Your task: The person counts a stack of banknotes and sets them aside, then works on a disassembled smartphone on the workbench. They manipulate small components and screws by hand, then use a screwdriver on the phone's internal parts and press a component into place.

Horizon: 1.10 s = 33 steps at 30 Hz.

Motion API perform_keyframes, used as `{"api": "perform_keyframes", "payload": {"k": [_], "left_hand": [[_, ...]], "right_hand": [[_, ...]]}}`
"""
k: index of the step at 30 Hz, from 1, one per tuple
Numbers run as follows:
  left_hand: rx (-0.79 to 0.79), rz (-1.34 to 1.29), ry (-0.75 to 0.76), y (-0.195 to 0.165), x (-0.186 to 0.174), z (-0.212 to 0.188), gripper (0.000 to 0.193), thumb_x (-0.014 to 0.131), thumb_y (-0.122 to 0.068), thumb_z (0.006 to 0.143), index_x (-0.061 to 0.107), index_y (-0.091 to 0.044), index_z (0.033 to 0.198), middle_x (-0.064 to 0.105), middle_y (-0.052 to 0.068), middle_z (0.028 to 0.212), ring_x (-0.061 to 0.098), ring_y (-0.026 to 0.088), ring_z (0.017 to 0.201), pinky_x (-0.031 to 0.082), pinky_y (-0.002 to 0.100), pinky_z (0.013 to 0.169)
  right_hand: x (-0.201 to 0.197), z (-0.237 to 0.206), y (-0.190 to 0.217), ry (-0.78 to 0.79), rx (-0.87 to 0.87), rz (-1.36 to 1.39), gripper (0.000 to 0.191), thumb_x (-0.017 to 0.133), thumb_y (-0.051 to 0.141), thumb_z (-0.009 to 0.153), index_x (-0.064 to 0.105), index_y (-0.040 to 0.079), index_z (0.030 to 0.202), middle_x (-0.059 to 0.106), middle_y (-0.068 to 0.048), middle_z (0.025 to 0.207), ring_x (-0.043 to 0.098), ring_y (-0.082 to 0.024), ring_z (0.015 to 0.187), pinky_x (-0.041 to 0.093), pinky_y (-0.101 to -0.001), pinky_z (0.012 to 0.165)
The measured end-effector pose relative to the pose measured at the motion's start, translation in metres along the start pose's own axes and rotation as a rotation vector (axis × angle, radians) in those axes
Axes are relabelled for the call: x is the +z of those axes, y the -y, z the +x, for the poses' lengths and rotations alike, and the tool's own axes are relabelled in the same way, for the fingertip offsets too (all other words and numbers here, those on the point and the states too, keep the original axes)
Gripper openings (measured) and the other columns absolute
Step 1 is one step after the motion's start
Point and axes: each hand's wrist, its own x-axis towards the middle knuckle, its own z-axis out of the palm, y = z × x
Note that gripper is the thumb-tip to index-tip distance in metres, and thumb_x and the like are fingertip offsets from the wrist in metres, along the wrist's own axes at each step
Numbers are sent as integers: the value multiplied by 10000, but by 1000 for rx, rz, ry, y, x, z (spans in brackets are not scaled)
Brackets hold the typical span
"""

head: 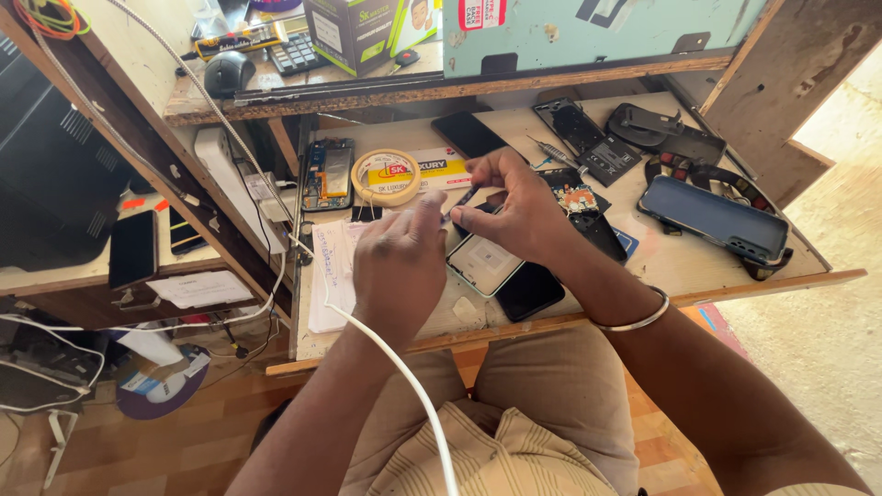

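A: Phone frame [485, 264] lies on the tabletop [680, 262] under your hands. Left hand [400, 266] and right hand [519, 211] pinch a thin strip [464, 197] between them.

B: Looks mid-placement; next calls for steady alignment, I'd judge.

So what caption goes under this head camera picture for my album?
Two hands, left hand and right hand, pinch a small strip above an opened phone on a cluttered wooden desk.

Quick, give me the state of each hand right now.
Left hand: fingers pinched on the end of a thin strip.
Right hand: pinched shut on the same strip, above the opened phone.
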Motion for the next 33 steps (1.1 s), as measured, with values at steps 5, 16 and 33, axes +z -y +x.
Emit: {"api": "perform_keyframes", "payload": {"k": [5,16,33], "left_hand": [[-106,-109,19,1,-11,7,325,795,-88,840,622,-69,1114,745,115,966,722,331,891,553,454,790],[-304,-308,30,13,-18,5,276,812,-86,849,648,-69,1070,758,115,954,779,248,845,601,342,742],[-348,-361,-68,16,-13,-7,253,801,-38,885,637,-36,1078,764,144,963,793,217,912,604,312,773]], "right_hand": [[-10,0,3,67,-74,302,607,796,160,902,456,31,1388,598,-99,1355,594,-138,1195,513,-311,1024],[-10,-2,6,67,-128,235,644,807,120,899,436,63,1423,617,-76,1319,609,-157,1209,530,-318,1009],[-26,-17,27,549,-257,-310,177,808,162,808,796,105,974,686,-75,904,684,-262,877,539,-389,755]]}}
